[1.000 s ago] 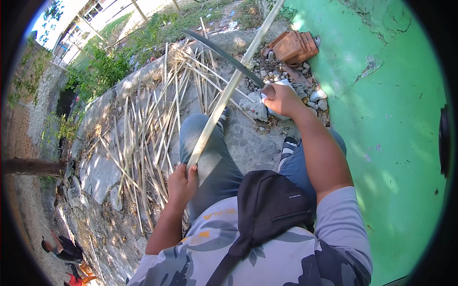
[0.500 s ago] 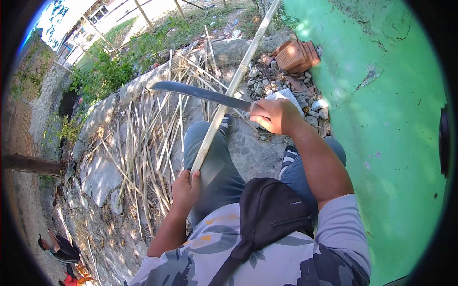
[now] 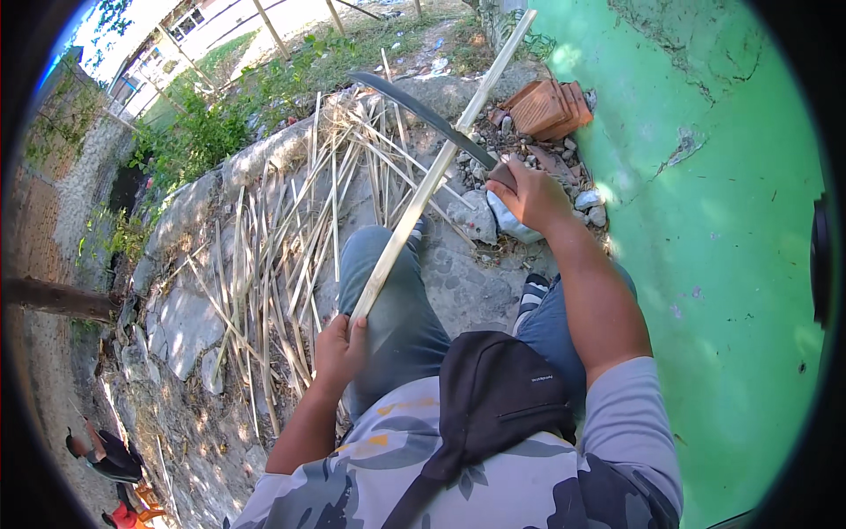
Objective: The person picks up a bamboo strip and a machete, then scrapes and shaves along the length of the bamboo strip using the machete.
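Note:
My left hand [image 3: 342, 353] is closed round the near end of a long, pale bamboo strip [image 3: 408, 225], above my left thigh. The strip slants up and away to the right, its far end near the top of the view. In my right hand [image 3: 531, 196] is the wooden handle of a machete [image 3: 429, 116]. Its long dark blade points up and left, crossing the strip at a slant past its middle. Whether the edge touches the strip or bites into it, I cannot tell.
Many split bamboo strips [image 3: 295, 256] lie heaped on the rocky ground at left. Stacked terracotta tiles [image 3: 551, 110] and rubble stand beside a green wall [image 3: 705, 264] at right. A wooden post [image 3: 62, 300] juts in at left; another person [image 3: 113, 457] is at lower left.
The machete has moved up and right along the bamboo strip, its tip swinging farther from me. My right hand has shifted slightly right; the strip's far end has come into view.

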Tool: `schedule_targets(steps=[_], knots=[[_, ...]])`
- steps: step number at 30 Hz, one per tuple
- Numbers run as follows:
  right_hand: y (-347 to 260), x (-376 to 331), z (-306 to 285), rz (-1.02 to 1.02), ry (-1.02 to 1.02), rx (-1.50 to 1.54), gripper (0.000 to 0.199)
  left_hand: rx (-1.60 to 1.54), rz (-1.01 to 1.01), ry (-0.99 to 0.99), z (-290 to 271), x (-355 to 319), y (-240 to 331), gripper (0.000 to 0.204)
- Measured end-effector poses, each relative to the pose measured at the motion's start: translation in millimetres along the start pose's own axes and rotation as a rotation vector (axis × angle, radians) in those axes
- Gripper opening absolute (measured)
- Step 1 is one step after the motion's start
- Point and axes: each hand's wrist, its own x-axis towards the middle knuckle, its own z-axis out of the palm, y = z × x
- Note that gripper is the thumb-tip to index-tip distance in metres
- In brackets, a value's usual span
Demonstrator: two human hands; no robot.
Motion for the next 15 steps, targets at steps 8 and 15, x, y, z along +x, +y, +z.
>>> schedule_targets(steps=[8,15], knots=[[-42,-18,8,-0.463,-0.076,-0.009,0.037,-0.045,0.004,0.062,7,-1,-7,0.044],[-12,3,3,-0.048,-0.052,0.03,0.046,-0.112,-0.019,0.04,2,-10,-11,0.042]])
